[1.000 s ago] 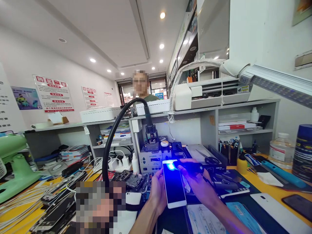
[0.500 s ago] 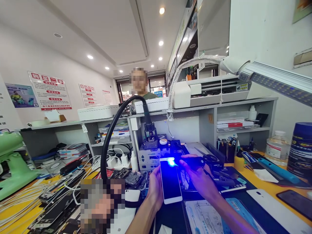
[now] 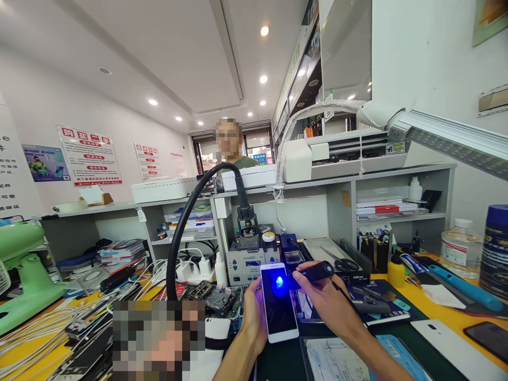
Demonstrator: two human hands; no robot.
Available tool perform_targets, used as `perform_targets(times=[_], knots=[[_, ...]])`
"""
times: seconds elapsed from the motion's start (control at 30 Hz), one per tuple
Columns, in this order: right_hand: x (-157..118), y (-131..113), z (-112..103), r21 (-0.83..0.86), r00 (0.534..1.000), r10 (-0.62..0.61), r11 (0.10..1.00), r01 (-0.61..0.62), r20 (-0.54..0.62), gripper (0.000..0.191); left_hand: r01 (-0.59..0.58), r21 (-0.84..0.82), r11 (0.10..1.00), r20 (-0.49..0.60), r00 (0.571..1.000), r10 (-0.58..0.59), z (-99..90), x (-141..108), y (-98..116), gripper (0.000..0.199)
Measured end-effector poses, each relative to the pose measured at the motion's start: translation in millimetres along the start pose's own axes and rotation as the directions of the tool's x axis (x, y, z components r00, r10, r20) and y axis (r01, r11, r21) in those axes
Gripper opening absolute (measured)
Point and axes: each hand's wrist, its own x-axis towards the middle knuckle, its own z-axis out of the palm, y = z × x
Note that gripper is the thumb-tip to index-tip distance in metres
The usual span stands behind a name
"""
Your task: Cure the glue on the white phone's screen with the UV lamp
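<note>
A white smartphone [image 3: 281,315] with a dark screen is held upright, tilted slightly, by my left hand [image 3: 254,317], whose fingers wrap around its left side and back. My right hand [image 3: 326,297] grips a black corded UV lamp [image 3: 317,271], its head pointing left at the phone. A bright blue spot shines on the upper part of the screen. The lamp's cord runs down along my right wrist. Behind the phone stands a grey soldering or hot-air station [image 3: 246,264], partly hidden.
A thick black hose [image 3: 174,238] arches left of my hands. Circuit boards [image 3: 210,296] and white cables [image 3: 35,338] crowd the left. Scissors [image 3: 337,259], a yellow bottle [image 3: 396,272] and a white panel [image 3: 452,349] lie right. A person [image 3: 234,148] is beyond the counter.
The blue light has shrunk from a wide glare at the phone's top edge to a small spot lower on the screen. The lamp is lower relative to the phone; the camera view has shifted slightly.
</note>
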Motion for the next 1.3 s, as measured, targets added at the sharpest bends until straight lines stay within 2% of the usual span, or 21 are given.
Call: perform_targets(times=[0.1,0.23,0.33,0.43,0.6,0.97,1.2,1.3], knots=[[-2,-6,0,0.06,0.999,0.05,0.997,-0.052,0.021,0.038,0.008,0.02,1.0,-0.001,1.0,-0.008,1.0,-2,0,0.044],[-3,-11,-6,-0.014,0.999,-0.026,1.0,0.027,0.045,0.033,0.004,-0.001,1.0,-0.007,1.0,-0.004,3.9,-4,0,0.043],[-2,-11,-11,-0.01,0.994,-0.036,0.999,0.037,0.101,0.031,-0.001,-0.006,1.0,-0.023,1.0,0.001,6.3,-4,0,0.04],[-1,-10,-12,-0.006,0.994,-0.047,0.999,0.047,0.098,0.027,0.006,0.009,1.0,-0.037,0.999,-0.005,8.2,-4,1,0.04],[-2,-13,-10,0.022,0.988,0.011,1.0,-0.015,0.151,0.029,0.011,-0.002,1.0,-0.054,0.998,-0.011,9.5,-4,1,0.043],[-4,-16,-10,0.003,0.976,0.03,0.999,-0.032,0.215,0.032,0.032,0.02,0.999,-0.029,0.999,-0.031,11.5,-7,2,0.044],[-4,-16,-13,-0.096,0.975,-0.056,0.992,0.078,0.215,0.031,0.023,0.007,1.0,-0.026,0.999,-0.023,7.6,-5,3,0.042],[-3,-11,-13,-0.119,0.976,-0.061,0.989,0.087,0.209,0.031,0.02,0.007,1.0,-0.021,1.0,-0.019,9.2,-6,4,0.043]])
